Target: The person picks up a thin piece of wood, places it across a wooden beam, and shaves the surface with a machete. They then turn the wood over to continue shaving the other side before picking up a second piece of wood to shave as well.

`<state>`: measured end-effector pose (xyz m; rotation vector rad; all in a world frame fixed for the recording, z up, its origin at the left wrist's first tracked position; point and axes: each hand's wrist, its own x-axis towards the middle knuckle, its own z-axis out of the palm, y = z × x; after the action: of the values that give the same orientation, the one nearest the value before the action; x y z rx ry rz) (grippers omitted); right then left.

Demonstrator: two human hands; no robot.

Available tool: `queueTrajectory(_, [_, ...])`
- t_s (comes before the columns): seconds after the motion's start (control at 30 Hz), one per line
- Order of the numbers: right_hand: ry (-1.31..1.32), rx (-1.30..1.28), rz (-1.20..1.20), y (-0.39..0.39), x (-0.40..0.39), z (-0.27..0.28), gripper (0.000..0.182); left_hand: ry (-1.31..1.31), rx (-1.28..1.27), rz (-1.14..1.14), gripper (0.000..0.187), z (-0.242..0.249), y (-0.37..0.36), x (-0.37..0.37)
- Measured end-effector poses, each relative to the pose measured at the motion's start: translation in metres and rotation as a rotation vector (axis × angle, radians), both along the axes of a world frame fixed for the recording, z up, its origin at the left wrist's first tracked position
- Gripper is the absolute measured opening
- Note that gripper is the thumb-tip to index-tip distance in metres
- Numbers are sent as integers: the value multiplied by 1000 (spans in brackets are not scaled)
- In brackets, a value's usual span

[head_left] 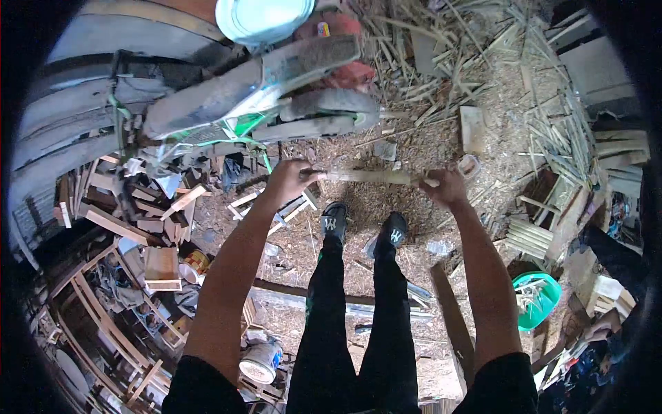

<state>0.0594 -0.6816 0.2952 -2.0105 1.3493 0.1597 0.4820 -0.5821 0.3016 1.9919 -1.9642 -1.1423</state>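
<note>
A pale, narrow wooden strip (372,176) spans the gap between my two hands, roughly level and slightly blurred. My left hand (289,181) is closed at its left end, where a small dark piece also shows by the fingers; I cannot tell what that piece is. At the other end, my right hand (447,189) grips the strip with its fingers curled round it. Both arms are stretched forward, and the strip is held out beyond my feet, over ground strewn with wood shavings (414,148).
A dirty motorcycle (227,96) stands at upper left, with a white bucket (265,19) behind it. Scrap sticks (427,65) are heaped at the back. Wood offcuts (138,207) lie left. A green basin (545,303) and another person's hand (603,324) are at right. A long plank (452,324) lies near my right leg.
</note>
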Motion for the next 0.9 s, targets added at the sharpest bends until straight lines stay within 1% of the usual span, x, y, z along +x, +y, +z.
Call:
queueTrajectory(0.07, [51, 74, -36, 1, -9, 60, 54, -32, -27, 10, 32, 48, 0, -5])
queueTrajectory(0.1, [47, 53, -40, 2, -16, 80, 54, 15, -36, 3, 30, 69, -2, -3])
queueTrajectory(0.13, [-17, 38, -80, 5, -25, 92, 53, 61, -48, -8, 28, 93, -10, -2])
queueTrajectory(0.17, [-79, 44, -123, 20, -35, 103, 53, -51, -15, -47, 25, 116, -11, -2])
queueTrajectory(0.2, [-82, 29, -132, 25, -41, 117, 53, -54, -30, -57, 25, 132, -11, 0])
queueTrajectory(0.27, [-47, 54, -168, 36, -48, 148, 51, -41, -3, 3, 24, 158, -4, 6])
queueTrajectory(0.33, [-58, 45, -215, 44, -43, 202, 50, 7, -89, 69, 24, 201, 0, -1])
queueTrajectory(0.37, [-64, 51, -248, 52, -41, 228, 48, 47, -49, 94, 25, 218, 1, 0])
queueTrajectory(0.4, [-61, 39, -274, 63, -43, 241, 48, 88, -9, 118, 25, 239, -1, -3])
queueTrajectory(0.43, [-123, -41, -318, 73, -46, 245, 45, 62, -2, 60, 26, 246, -3, 2])
queueTrajectory(0.47, [-181, -118, -363, 89, -48, 250, 43, 114, 38, 99, 27, 252, 2, 8])
queueTrajectory(0.5, [-324, -78, -447, 103, -50, 258, 36, 128, 83, 77, 30, 260, -1, 15])
queueTrajectory(0.53, [-315, -92, -484, 112, -46, 282, 36, 138, 133, 50, 33, 272, -4, 23])
queueTrajectory(0.57, [-250, -46, -516, 124, -42, 306, 33, 228, 68, -8, 31, 282, -2, 30])
queueTrajectory(0.6, [-187, -5, -544, 137, -37, 328, 30, 239, 65, -48, 31, 286, -3, 38])
queueTrajectory(0.63, [-286, -85, -567, 155, -35, 337, 17, 267, 68, -69, 29, 286, -2, 45])
queueTrajectory(0.67, [-275, -99, -583, 172, -31, 345, 17, 294, 71, -80, 28, 285, 2, 54])
queueTrajectory(0.7, [-282, -185, -581, 190, -28, 348, 14, 229, -29, -173, 28, 305, 2, 56])
queueTrajectory(0.73, [-293, -274, -578, 202, -14, 363, 12, 232, -39, -187, 28, 321, 6, 59])
queueTrajectory(0.77, [-291, -268, -661, 217, -3, 381, 13, 252, 13, -177, 29, 336, 5, 60])
queueTrajectory(0.8, [-292, -288, -667, 228, 3, 391, 13, 273, 66, -166, 29, 349, 5, 59])
queueTrajectory(0.83, [-226, -293, -660, 240, 5, 394, 14, 220, -101, -186, 30, 358, 12, 59])
queueTrajectory(0.87, [-160, -295, -655, 253, 9, 395, 16, 222, -109, -198, 30, 366, 12, 60])
queueTrajectory(0.9, [-249, -240, -800, 265, 17, 397, 14, 226, -60, -239, 34, 372, 12, 61])
